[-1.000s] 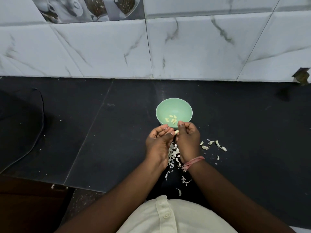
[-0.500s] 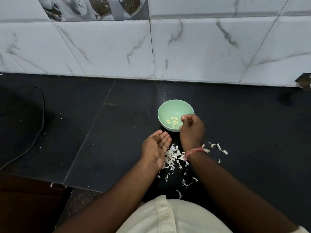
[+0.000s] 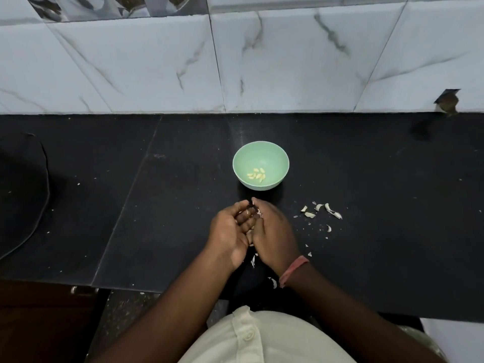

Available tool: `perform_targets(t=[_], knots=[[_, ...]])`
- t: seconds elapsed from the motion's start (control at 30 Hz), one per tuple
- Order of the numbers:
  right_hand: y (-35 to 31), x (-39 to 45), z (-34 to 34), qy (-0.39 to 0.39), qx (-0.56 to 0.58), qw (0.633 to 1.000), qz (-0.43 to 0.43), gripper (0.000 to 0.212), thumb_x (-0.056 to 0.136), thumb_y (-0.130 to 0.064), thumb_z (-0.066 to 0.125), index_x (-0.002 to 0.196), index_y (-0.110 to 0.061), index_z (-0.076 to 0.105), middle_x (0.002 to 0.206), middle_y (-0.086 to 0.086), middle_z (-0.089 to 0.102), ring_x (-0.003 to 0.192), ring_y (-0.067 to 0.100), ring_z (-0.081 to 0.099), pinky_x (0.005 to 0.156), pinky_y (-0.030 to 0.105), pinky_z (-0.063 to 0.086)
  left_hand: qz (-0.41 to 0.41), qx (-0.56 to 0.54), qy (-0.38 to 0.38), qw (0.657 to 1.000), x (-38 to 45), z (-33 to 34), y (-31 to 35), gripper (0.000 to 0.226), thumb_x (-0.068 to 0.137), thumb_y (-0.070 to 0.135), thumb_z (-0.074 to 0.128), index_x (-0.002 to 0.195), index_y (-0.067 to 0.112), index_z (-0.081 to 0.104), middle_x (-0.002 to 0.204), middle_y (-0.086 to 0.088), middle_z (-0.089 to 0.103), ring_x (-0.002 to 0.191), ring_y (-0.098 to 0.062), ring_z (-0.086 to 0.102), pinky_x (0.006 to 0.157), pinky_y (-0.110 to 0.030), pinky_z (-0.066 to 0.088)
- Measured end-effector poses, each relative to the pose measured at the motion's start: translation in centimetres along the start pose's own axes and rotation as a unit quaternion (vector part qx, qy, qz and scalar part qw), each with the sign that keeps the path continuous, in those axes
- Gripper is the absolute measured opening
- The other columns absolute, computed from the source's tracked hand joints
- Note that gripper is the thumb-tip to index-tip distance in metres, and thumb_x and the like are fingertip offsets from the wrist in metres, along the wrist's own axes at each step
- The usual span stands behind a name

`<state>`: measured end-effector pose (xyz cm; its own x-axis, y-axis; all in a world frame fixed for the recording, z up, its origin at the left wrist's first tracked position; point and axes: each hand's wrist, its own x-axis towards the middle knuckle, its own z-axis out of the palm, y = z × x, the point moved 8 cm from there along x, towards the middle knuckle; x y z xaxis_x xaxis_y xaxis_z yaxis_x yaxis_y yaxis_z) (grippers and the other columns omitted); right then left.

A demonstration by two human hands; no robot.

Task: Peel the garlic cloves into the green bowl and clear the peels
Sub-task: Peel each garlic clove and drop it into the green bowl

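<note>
— Peels [image 3: 247, 218] gathered between her hands; left hand [image 3: 230, 231] cupped wide, right hand [image 3: 272, 234] sweeping flat. Green bowl [image 3: 261, 165] at twelve o'clock
— Should scoop low; strays [image 3: 320, 210] at three o'clock

The green bowl [image 3: 260, 165] sits on the black tabletop [image 3: 366, 244] with peeled cloves [image 3: 257, 175] in it. At its six o'clock, the left hand [image 3: 230, 235] and right hand [image 3: 272, 238] press together, cupping peels [image 3: 253, 214] between them. At the hands' three o'clock lie more loose peels [image 3: 321, 210].
</note>
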<state>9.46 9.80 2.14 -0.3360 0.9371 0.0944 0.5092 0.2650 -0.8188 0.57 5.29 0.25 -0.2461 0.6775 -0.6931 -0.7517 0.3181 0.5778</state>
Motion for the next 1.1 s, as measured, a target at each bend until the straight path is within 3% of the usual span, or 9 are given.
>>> perform_targets(t=[0.07,0.17,0.27,0.43,0.53,0.67,0.83,0.97,1.1], knots=[[-1.1,-0.9,0.6,-0.023,0.05,0.998,-0.014,0.055,0.09,-0.013,0.036,0.143,-0.011,0.053,0.142,0.004,0.058,0.131,0.014,0.052,0.113,0.022,0.035,-0.027,0.016,-0.017,0.999,-0.2,0.6,-0.8,0.03,0.104,0.03,0.045,0.095,0.012,0.067,0.09,-0.008,0.067,0.081,-0.02,0.066,0.083,-0.034,0.054],[0.2,-1.2,1.9,-0.055,0.011,0.998,0.021,0.066,0.093,-0.037,0.02,0.152,-0.014,0.041,0.157,0.005,0.042,0.148,0.018,0.032,0.124,0.031,0.017,-0.061,0.021,-0.069,0.996,-0.5,1.9,-2.2,0.035,0.104,0.034,0.045,0.11,0.01,0.069,0.112,-0.011,0.072,0.106,-0.023,0.068,0.107,-0.037,0.046],[3.2,-0.6,0.5,-0.054,-0.103,0.99,0.074,0.084,0.084,-0.052,0.004,0.154,-0.017,0.036,0.161,0.004,0.034,0.153,0.022,0.019,0.124,0.042,0.005,-0.069,0.052,-0.097,0.991,-1.3,2.1,-2.7,0.033,0.102,0.022,0.044,0.116,0.005,0.069,0.104,-0.01,0.074,0.093,-0.019,0.072,0.091,-0.031,0.054],[6.9,0.0,-6.4,0.084,-0.164,0.974,0.132,0.033,0.097,-0.037,0.05,0.127,-0.026,0.06,0.133,0.003,0.054,0.128,0.029,0.042,0.108,0.048,0.029,-0.042,0.048,-0.04,0.997,-0.5,0.7,-2.6,0.026,0.103,0.014,0.046,0.119,0.008,0.066,0.113,-0.011,0.075,0.103,-0.024,0.072,0.098,-0.04,0.053],[9.6,-0.2,-9.9,0.129,-0.171,0.957,0.195,0.014,0.097,-0.03,0.057,0.107,-0.028,0.066,0.121,0.0,0.061,0.119,0.029,0.047,0.1,0.044,0.033,-0.033,0.046,-0.012,0.998,0.0,0.4,-3.0,0.023,0.1,0.006,0.054,0.119,0.009,0.065,0.112,-0.008,0.075,0.104,-0.022,0.072,0.088,-0.036,0.057],[12.2,-0.3,-12.9,0.145,-0.187,0.942,0.238,0.013,0.096,-0.025,0.056,0.1,-0.028,0.068,0.115,-0.002,0.066,0.116,0.029,0.05,0.099,0.043,0.032,-0.04,0.073,0.019,0.996,0.6,0.9,-4.4,0.028,0.101,-0.001,0.046,0.116,0.012,0.066,0.107,-0.004,0.074,0.094,-0.017,0.071,0.074,-0.029,0.055],[14.1,0.4,-14.2,0.097,-0.188,0.952,0.222,0.016,0.093,-0.024,0.059,0.102,-0.025,0.073,0.111,0.001,0.069,0.11,0.03,0.057,0.097,0.038,0.039,-0.043,0.075,0.028,0.996,1.2,2.5,-5.5,0.031,0.101,0.003,0.041,0.117,0.012,0.066,0.104,-0.002,0.072,0.089,-0.015,0.067,0.074,-0.027,0.053],[14.7,0.6,-13.1,0.063,-0.172,0.966,0.181,0.014,0.088,-0.017,0.064,0.09,-0.018,0.078,0.093,0.008,0.072,0.091,0.028,0.066,0.083,0.032,0.047,-0.047,0.086,0.025,0.995,1.2,4.0,-6.4,0.03,0.101,0.005,0.041,0.113,0.014,0.067,0.098,0.0,0.07,0.083,-0.013,0.065,0.071,-0.026,0.051],[15.7,1.2,-13.3,0.055,-0.163,0.967,0.189,0.016,0.09,-0.009,0.062,0.09,-0.014,0.077,0.1,0.01,0.071,0.092,0.027,0.065,0.082,0.03,0.047,-0.046,0.103,0.025,0.993,1.1,4.4,-7.0,0.028,0.101,0.007,0.042,0.109,0.015,0.068,0.095,0.002,0.07,0.08,-0.011,0.064,0.07,-0.025,0.051]])
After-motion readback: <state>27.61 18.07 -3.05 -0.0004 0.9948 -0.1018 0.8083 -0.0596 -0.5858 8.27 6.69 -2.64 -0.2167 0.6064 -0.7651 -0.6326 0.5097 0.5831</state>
